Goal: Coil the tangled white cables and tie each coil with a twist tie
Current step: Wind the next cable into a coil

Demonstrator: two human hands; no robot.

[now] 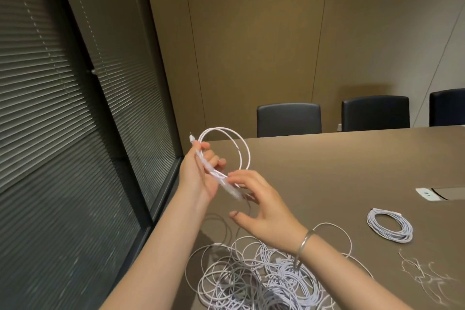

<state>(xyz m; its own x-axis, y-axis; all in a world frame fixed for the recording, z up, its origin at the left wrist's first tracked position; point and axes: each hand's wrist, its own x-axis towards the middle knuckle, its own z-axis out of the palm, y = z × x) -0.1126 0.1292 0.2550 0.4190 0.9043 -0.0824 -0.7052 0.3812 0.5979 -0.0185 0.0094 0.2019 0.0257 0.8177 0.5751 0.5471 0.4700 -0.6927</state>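
A big messy pile [254, 274] of white cables is seen nearest, low on the brown table [352, 163]. To its right, near the edge of the view, a small heap of thin ties [425, 277] is spread on the table. A silver bangle [303, 244] is worn on the right wrist, above the pile.

A little farther and to the right, one finished coil [389, 225] is laid flat on the table, well apart from the pile.

Above the table, a loop [226, 148] of white cable is held up in the air. It is gripped by the left hand [198, 171], with the fingers curled round the bunched strands at the loop's left side. A plug end is seen sticking up past the thumb. The right hand [261, 206] is held just beside it, with the fingers spread and loose. Its fingertips are at the low end of the bunch, but a pinch cannot be told because of blur.

Farther right, a white socket plate [427, 194] is set in the table. Three dark chairs [288, 119] are lined up at the far edge, before a tan wall. Blinds [63, 108] are seen on the left.
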